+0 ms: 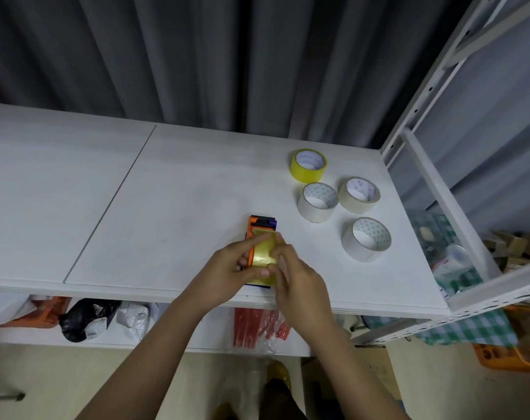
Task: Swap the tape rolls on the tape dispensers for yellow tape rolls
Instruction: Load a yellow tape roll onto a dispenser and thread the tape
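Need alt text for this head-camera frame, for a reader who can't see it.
Both hands, left hand and right hand, hold an orange tape dispenser loaded with yellow tape on a white table. Beyond lie one yellow roll and three whitish rolls.

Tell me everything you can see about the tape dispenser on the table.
The tape dispenser has an orange plastic-looking side and a dark blue far end, and lies near the front edge of the white table. A yellow tape roll sits in it, glossy and translucent. The left hand grips it from the left; the right hand pinches the tape from the right. Its near end is hidden by the hands.
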Demonstrator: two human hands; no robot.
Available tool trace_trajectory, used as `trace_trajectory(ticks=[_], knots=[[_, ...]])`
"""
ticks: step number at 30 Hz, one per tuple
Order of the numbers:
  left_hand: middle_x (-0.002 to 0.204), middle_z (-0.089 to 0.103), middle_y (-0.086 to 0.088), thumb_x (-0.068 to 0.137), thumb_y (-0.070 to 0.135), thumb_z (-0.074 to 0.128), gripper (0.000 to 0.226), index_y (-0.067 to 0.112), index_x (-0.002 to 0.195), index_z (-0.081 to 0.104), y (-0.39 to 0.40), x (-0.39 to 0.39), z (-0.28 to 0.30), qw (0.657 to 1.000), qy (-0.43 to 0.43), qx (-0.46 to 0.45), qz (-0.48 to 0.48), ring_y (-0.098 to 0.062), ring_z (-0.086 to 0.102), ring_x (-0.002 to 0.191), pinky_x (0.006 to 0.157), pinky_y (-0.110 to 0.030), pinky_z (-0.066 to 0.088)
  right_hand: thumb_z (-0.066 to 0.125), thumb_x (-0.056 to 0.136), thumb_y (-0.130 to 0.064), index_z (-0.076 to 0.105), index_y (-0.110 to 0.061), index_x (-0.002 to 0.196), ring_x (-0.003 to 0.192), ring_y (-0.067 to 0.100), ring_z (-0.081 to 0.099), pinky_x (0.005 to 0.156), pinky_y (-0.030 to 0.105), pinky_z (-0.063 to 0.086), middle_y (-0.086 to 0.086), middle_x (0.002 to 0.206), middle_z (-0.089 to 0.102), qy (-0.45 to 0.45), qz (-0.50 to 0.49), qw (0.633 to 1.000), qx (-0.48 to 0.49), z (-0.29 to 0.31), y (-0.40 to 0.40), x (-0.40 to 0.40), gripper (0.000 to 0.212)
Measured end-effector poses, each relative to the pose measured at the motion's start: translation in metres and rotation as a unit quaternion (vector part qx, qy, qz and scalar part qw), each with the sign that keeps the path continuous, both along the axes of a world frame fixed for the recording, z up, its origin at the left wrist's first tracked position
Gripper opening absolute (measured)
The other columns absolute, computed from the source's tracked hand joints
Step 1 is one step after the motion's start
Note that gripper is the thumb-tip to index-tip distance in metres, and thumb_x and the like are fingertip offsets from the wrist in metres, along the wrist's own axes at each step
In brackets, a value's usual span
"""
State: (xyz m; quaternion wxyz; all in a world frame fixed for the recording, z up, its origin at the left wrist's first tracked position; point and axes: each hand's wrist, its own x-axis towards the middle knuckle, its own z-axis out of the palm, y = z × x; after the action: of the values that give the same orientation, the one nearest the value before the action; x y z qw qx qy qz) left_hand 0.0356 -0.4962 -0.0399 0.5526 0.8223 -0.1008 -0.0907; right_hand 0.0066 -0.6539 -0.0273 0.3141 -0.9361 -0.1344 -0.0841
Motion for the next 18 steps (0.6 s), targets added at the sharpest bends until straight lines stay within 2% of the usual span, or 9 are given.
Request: trace_trajectory(ticks=[2,3,4,5,7,8,12,16,18], knots=[[0.100,0.044,0.002,0.081,0.030,0.069,0.059,0.046,0.130,0.041,0.002,-0.003,0.003,0.995,-0.061,0.083,-0.002,-0.015,0.048,0.095,0.086,-0.014,0.041,0.060,0.091,-0.020,0.040,-0.021,0.135,0.113,0.009,0.055,0.084,0.017,0.044,-0.008,0.130,0.054,0.065,0.023,0.992,0.108,-0.005,-0.011,0.008,0.049],[0.105,0.043,0.003,0.079,0.038,0.068,0.059,0.041,0.133,0.043,0.005,-0.005,0.006,0.982,-0.118,0.148,0.003,-0.017,0.044,0.100,0.089,-0.020,0.038,0.063,0.090,-0.022,0.033,-0.023,0.142,0.130,0.003,0.039,0.100,0.013,0.036,-0.014,0.144,0.039,0.088,0.047,0.986,0.132,-0.006,-0.017,0.014,0.060],[0.111,0.044,0.001,0.077,0.045,0.065,0.058,0.036,0.132,0.049,0.007,-0.005,0.009,0.960,-0.179,0.216,0.010,-0.020,0.041,0.103,0.090,-0.027,0.036,0.065,0.088,-0.025,0.029,-0.027,0.145,0.139,-0.003,0.023,0.107,0.009,0.025,-0.019,0.150,0.025,0.112,0.078,0.980,0.147,-0.006,-0.021,0.020,0.067],[0.116,0.049,-0.005,0.076,0.046,0.065,0.057,0.029,0.129,0.056,0.010,-0.005,0.012,0.933,-0.236,0.272,0.014,-0.026,0.044,0.104,0.087,-0.034,0.037,0.067,0.087,-0.028,0.027,-0.034,0.144,0.140,-0.007,0.015,0.108,0.006,0.020,-0.024,0.151,0.019,0.140,0.109,0.972,0.152,-0.005,-0.023,0.025,0.070],[0.118,0.059,-0.014,0.073,0.038,0.071,0.052,0.017,0.121,0.065,0.013,-0.004,0.019,0.890,-0.305,0.339,-0.001,-0.036,0.056,0.100,0.077,-0.043,0.045,0.069,0.084,-0.036,0.028,-0.048,0.137,0.133,-0.010,0.029,0.100,0.001,0.026,-0.030,0.143,0.032,0.171,0.137,0.962,0.160,-0.004,-0.024,0.031,0.068],[0.118,0.063,-0.015,0.072,0.034,0.071,0.050,0.013,0.118,0.067,0.014,-0.004,0.022,0.881,-0.320,0.349,-0.016,-0.037,0.061,0.098,0.074,-0.043,0.049,0.070,0.082,-0.040,0.028,-0.053,0.134,0.125,-0.012,0.037,0.094,0.000,0.029,-0.032,0.136,0.039,0.168,0.128,0.964,0.160,-0.005,-0.024,0.032,0.068],[0.132,0.057,-0.004,0.083,0.022,0.069,0.037,0.012,0.118,0.064,0.017,-0.008,0.025,0.920,-0.265,0.289,-0.025,-0.027,0.061,0.107,0.084,-0.036,0.051,0.068,0.075,-0.054,0.026,-0.059,0.126,0.118,-0.018,0.037,0.089,-0.002,0.030,-0.034,0.129,0.040,0.129,0.101,0.977,0.138,-0.012,-0.021,0.034,0.067],[0.129,0.056,0.002,0.088,0.025,0.063,0.022,0.015,0.108,0.064,0.018,-0.006,0.025,0.928,-0.250,0.275,0.002,-0.023,0.060,0.102,0.074,-0.032,0.050,0.069,0.069,-0.056,0.028,-0.048,0.126,0.121,-0.011,0.038,0.093,0.008,0.035,-0.022,0.138,0.036,0.119,0.116,0.978,0.127,-0.013,-0.017,0.038,0.071],[0.128,0.055,0.003,0.090,0.025,0.061,0.018,0.016,0.105,0.063,0.016,-0.005,0.025,0.926,-0.251,0.283,0.000,-0.022,0.059,0.099,0.071,-0.032,0.050,0.071,0.069,-0.056,0.029,-0.047,0.125,0.112,-0.005,0.047,0.085,0.016,0.041,-0.023,0.131,0.044,0.140,0.112,0.975,0.132,-0.012,-0.016,0.039,0.070]])
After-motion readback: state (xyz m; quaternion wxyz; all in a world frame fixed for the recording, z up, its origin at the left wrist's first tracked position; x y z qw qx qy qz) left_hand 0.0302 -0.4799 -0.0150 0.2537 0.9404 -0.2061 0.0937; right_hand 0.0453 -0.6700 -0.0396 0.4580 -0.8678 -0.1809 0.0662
